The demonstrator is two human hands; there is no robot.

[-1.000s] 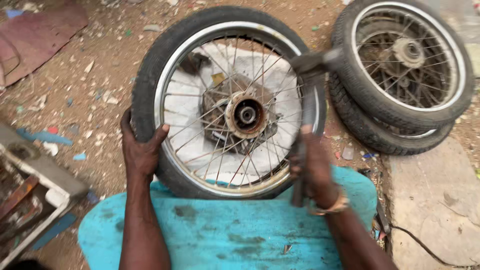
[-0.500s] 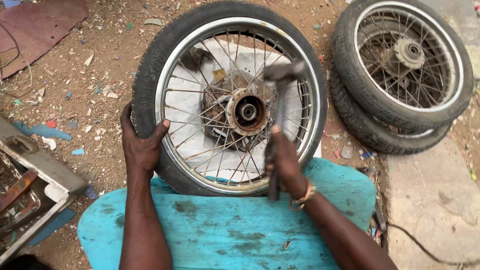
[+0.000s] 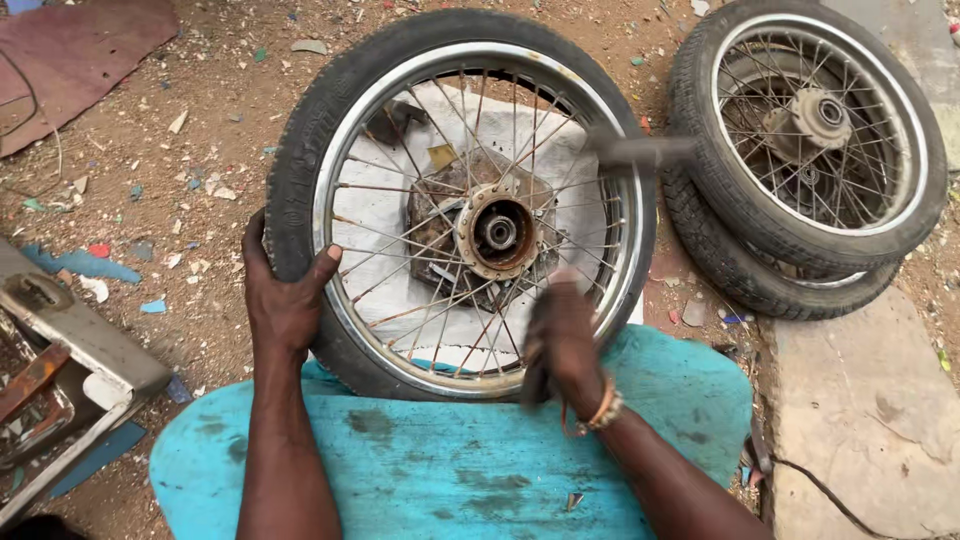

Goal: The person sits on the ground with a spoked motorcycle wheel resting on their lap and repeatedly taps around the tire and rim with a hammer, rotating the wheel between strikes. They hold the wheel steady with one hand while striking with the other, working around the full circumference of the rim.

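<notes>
A spoked motorcycle wheel (image 3: 330,150) with a black tyre and chrome rim lies flat, its near edge resting on a turquoise bench (image 3: 450,460). Its rusty hub (image 3: 497,232) sits at the centre, with a white sheet (image 3: 375,215) showing through the spokes. My left hand (image 3: 285,300) grips the tyre on its left side, thumb over the rim. My right hand (image 3: 562,345), blurred by motion and wearing a beaded wristband, holds a hammer by its handle over the near spokes. The blurred hammer head (image 3: 640,150) is above the right side of the rim.
Two more spoked wheels (image 3: 815,140) lie stacked at the upper right. A grey metal frame (image 3: 70,350) sits at the left edge, a concrete slab (image 3: 860,420) at the lower right, and a red sheet (image 3: 70,50) at the upper left. Scraps litter the dirt ground.
My right hand has swung the hammer: its head went from the right rim inward towards the hub and is now back out over the right rim. The left hand has kept its hold.
</notes>
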